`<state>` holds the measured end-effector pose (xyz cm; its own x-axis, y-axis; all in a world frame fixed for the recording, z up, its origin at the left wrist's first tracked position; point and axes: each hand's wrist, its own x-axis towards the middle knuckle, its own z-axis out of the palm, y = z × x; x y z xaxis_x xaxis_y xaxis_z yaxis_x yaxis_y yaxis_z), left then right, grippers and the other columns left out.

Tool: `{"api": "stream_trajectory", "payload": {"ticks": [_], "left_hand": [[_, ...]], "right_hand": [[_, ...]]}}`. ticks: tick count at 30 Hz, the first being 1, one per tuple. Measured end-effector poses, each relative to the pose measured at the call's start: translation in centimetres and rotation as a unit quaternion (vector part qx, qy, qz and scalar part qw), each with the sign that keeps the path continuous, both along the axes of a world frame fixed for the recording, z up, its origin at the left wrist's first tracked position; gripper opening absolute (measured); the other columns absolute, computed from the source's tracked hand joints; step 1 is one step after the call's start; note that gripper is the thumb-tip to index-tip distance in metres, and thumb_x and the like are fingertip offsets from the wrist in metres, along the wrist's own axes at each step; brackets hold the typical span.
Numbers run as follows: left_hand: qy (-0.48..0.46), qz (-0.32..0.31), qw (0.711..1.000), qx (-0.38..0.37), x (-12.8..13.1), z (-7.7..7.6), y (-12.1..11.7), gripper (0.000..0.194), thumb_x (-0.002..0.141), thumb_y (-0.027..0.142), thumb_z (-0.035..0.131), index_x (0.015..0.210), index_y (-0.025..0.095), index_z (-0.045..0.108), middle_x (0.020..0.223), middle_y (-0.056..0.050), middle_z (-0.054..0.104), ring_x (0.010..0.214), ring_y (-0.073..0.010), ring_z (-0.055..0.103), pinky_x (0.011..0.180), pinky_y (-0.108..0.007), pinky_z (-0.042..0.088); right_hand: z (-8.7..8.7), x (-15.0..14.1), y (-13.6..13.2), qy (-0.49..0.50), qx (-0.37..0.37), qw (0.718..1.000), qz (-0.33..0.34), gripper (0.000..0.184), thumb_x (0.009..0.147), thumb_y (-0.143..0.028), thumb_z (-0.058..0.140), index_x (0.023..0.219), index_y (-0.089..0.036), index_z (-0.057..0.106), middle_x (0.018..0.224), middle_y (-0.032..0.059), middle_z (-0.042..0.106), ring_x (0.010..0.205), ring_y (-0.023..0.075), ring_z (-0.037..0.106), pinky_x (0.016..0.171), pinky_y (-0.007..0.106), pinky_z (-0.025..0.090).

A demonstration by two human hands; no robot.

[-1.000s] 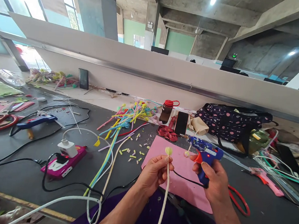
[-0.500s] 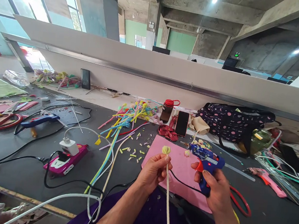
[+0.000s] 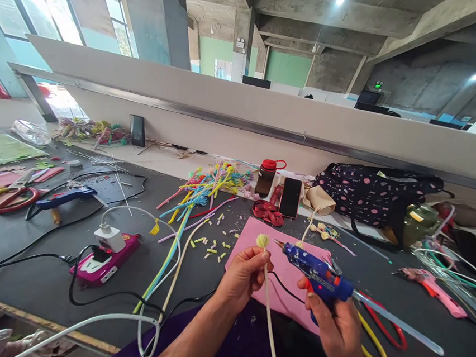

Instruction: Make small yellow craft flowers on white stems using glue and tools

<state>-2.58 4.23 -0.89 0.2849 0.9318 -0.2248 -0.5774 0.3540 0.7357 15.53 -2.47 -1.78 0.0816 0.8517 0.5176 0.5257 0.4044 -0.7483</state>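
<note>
Between the fingertips of my left hand (image 3: 245, 274) is a long cream cord (image 3: 269, 327), pinched just below its top. A small pale yellow bud (image 3: 262, 241) sits on that end, and the rest of the cord hangs down over my lap. My right hand (image 3: 336, 322) grips a blue hot glue gun (image 3: 317, 269) with a red trigger and a clear glue stick (image 3: 401, 322) jutting from its back. The gun's nozzle points left, a short way from the bud and apart from it. Under both hands lies a pink sheet (image 3: 253, 233).
Yellow and white cut pieces (image 3: 211, 250) lie left of the sheet, near a pile of coloured stems (image 3: 212, 181). A magenta power strip (image 3: 106, 258) with cables is at left. A phone (image 3: 290, 197), a bottle (image 3: 267, 177) and a dark bag (image 3: 371, 197) stand behind. A pink glue gun (image 3: 433, 287) lies right.
The blue glue gun has swung level and moved left, bringing its nozzle closer to the bud. My left hand has hardly moved with the cord.
</note>
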Motion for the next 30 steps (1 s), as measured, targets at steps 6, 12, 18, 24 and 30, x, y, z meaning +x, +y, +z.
{"api": "stream_trajectory", "payload": {"ticks": [6, 12, 18, 24, 30], "left_hand": [[0.016, 0.012, 1.000, 0.010, 0.1, -0.2, -0.1, 0.029, 0.065, 0.034, 0.074, 0.071, 0.014, 0.054, 0.057, 0.002, 0.061, 0.033, -0.0009, 0.041, 0.031, -0.013, 0.020], [0.010, 0.002, 1.000, 0.014, 0.2, -0.5, 0.0, 0.028, 0.066, 0.033, 0.073, 0.076, 0.014, 0.055, 0.056, 0.003, 0.060, 0.033, -0.0006, 0.040, 0.031, -0.013, 0.019], [0.005, -0.004, 1.000, 0.026, 0.1, -0.7, -0.1, 0.023, 0.070, 0.030, 0.071, 0.078, 0.014, 0.056, 0.057, 0.003, 0.060, 0.035, -0.0005, 0.041, 0.031, -0.013, 0.019], [0.004, -0.006, 1.000, 0.019, 0.2, -0.5, -0.1, 0.024, 0.070, 0.031, 0.071, 0.077, 0.013, 0.056, 0.056, 0.003, 0.058, 0.034, -0.0004, 0.039, 0.031, -0.013, 0.019], [0.001, -0.011, 1.000, 0.025, 0.2, -0.6, -0.2, 0.023, 0.071, 0.031, 0.070, 0.076, 0.014, 0.057, 0.055, 0.004, 0.057, 0.034, -0.0001, 0.039, 0.031, -0.013, 0.019]], "right_hand": [[-0.2, 0.5, 0.1, -0.100, 0.056, 0.993, 0.019, 0.020, 0.087, -0.031, 0.051, 0.101, -0.020, 0.061, 0.088, 0.0050, 0.071, 0.081, 0.0209, 0.068, 0.071, 0.029, 0.055], [-1.0, 0.6, -0.1, -0.145, 0.070, 0.987, -0.012, 0.026, 0.087, -0.036, 0.052, 0.105, -0.019, 0.060, 0.089, 0.0057, 0.072, 0.080, 0.0220, 0.068, 0.070, 0.030, 0.056], [-1.7, 0.6, -0.3, -0.162, 0.062, 0.984, -0.035, 0.034, 0.088, -0.039, 0.050, 0.113, -0.017, 0.057, 0.101, 0.0103, 0.069, 0.090, 0.0257, 0.066, 0.076, 0.036, 0.056], [-2.0, 0.6, -0.3, -0.184, 0.066, 0.980, -0.049, 0.035, 0.089, -0.040, 0.047, 0.112, -0.017, 0.056, 0.104, 0.0114, 0.067, 0.098, 0.0277, 0.063, 0.079, 0.040, 0.054], [-1.7, 0.2, -0.3, -0.162, 0.048, 0.985, -0.043, 0.036, 0.088, -0.043, 0.047, 0.111, -0.018, 0.057, 0.103, 0.0110, 0.066, 0.099, 0.0274, 0.062, 0.082, 0.040, 0.053]]}}
